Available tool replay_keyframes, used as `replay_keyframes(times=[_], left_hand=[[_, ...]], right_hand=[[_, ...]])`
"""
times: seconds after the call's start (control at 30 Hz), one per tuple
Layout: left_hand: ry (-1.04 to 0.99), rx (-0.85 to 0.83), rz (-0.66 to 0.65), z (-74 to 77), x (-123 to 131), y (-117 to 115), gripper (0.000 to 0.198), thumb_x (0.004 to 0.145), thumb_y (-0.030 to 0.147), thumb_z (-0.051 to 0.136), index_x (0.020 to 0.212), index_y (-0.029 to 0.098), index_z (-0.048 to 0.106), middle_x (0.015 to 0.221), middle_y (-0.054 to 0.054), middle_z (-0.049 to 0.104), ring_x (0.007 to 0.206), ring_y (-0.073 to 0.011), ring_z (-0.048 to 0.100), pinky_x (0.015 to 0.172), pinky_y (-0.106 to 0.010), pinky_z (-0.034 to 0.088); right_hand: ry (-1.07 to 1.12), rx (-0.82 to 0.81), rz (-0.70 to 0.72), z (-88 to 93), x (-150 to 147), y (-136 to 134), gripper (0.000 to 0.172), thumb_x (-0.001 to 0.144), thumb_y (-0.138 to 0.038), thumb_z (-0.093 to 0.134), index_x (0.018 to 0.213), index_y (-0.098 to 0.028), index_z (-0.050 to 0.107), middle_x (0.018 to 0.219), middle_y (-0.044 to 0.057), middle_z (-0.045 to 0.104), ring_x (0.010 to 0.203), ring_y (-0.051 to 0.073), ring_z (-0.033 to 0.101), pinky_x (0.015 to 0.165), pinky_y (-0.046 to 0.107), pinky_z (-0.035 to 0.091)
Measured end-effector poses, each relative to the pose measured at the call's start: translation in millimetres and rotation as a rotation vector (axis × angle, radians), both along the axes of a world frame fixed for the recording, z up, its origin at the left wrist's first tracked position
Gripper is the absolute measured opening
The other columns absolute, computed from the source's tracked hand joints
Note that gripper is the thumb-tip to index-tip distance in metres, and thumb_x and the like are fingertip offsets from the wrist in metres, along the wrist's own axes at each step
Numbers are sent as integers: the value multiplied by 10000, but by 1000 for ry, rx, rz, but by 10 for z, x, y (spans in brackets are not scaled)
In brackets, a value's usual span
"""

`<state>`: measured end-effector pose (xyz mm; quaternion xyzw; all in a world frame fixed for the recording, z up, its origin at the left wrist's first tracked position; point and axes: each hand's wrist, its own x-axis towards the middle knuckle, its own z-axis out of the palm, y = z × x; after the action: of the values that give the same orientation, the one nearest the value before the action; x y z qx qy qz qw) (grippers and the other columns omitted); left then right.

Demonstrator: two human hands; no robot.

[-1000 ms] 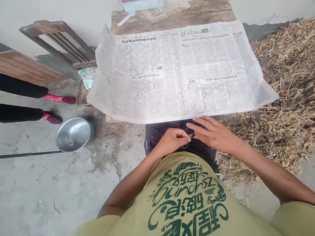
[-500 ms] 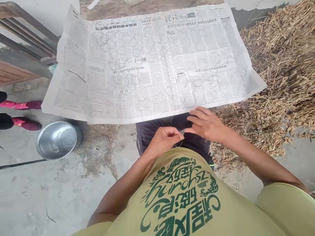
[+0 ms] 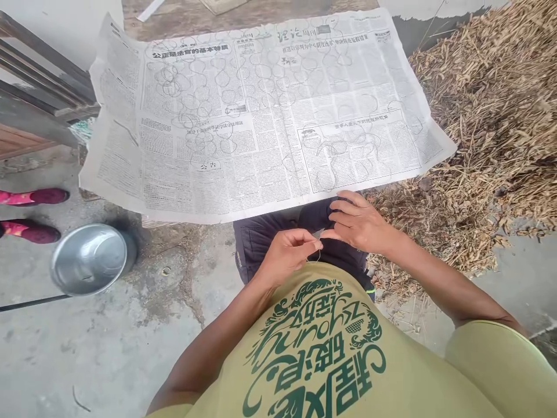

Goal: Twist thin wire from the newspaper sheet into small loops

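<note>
In front of my waist, my left hand (image 3: 290, 253) is closed, its thumb and index finger pinching a thin thread (image 3: 319, 255) that curves down in a small loop. My right hand (image 3: 363, 225) meets it from the right, the lowest fingertip at the same thread and the other fingers loosely fanned out. Its thumb is mostly hidden. Just beyond both hands lies a wide newspaper sheet (image 3: 261, 200). Many fine thread-like rings (image 3: 174, 81) are scattered over it, some joined in figure-eight shapes.
The sheet covers a wooden table (image 3: 183, 17) and overhangs its near edge. A metal pot (image 3: 89, 258) stands on the concrete floor to the left, near another person's feet (image 3: 41, 197). A wooden chair (image 3: 43, 64) is at upper left. Dry straw (image 3: 500, 128) is heaped at right.
The view has shifted slightly, so the newspaper sits a little further left. My hands stay close together at the thread; its loop now hangs narrower. The other person's feet have moved slightly.
</note>
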<state>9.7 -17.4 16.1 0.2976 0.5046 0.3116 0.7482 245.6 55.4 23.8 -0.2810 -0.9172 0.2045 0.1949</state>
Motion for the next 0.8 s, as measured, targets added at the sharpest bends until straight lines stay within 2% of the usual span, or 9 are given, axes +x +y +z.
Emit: replay_keyframes(times=[0.1,0.23,0.37,0.47,0.53,0.63,0.7,0.8], left_hand=[[-24,9,48,-9,20,-14,362,760,463,959,737,162,758,559,57,489,433,-30,287,423,-217,180],[-39,1,104,6,1,15,313,756,417,956,743,163,773,525,67,457,432,-34,279,423,-219,166],[-17,10,87,31,-25,64,321,760,430,949,741,158,778,580,25,575,432,-32,309,415,-220,179],[-12,17,98,44,5,75,351,755,462,952,746,157,779,577,22,584,416,-33,331,405,-218,187],[-32,25,117,55,44,77,374,743,488,959,760,158,785,555,38,555,409,-35,334,401,-217,215],[-69,40,171,68,84,100,403,741,519,954,747,160,770,500,74,472,391,-32,306,398,-215,216],[-71,41,178,64,72,124,405,707,494,978,732,154,758,510,74,485,388,-26,297,389,-217,206],[-77,53,169,37,12,138,418,693,495,987,723,153,748,484,92,434,389,-27,271,384,-217,184]], right_hand=[[-22,25,-21,-39,-16,-12,472,1122,-408,642,672,-277,582,817,15,686,1028,246,648,1198,627,517],[23,-9,-47,0,4,-10,346,1101,-382,680,771,-281,661,850,24,714,997,250,657,1134,599,558],[-50,3,-59,115,44,15,286,1136,-357,610,876,-302,714,746,7,653,942,243,651,1213,596,516],[-44,52,-89,115,37,25,270,1151,-343,576,938,-307,736,669,-18,595,785,219,607,1243,582,511],[-17,103,-115,64,19,23,248,1144,-333,592,952,-303,745,637,-31,577,655,197,535,1190,552,562],[-8,251,-144,-16,4,27,154,1111,-314,661,1000,-277,761,634,-16,600,611,197,533,956,477,653],[-20,344,-101,-26,18,38,95,1095,-269,679,1058,-253,765,653,-5,616,618,201,551,893,461,653],[-73,319,17,22,88,48,231,1094,-117,570,1184,-212,760,738,32,662,708,226,624,995,507,642]])
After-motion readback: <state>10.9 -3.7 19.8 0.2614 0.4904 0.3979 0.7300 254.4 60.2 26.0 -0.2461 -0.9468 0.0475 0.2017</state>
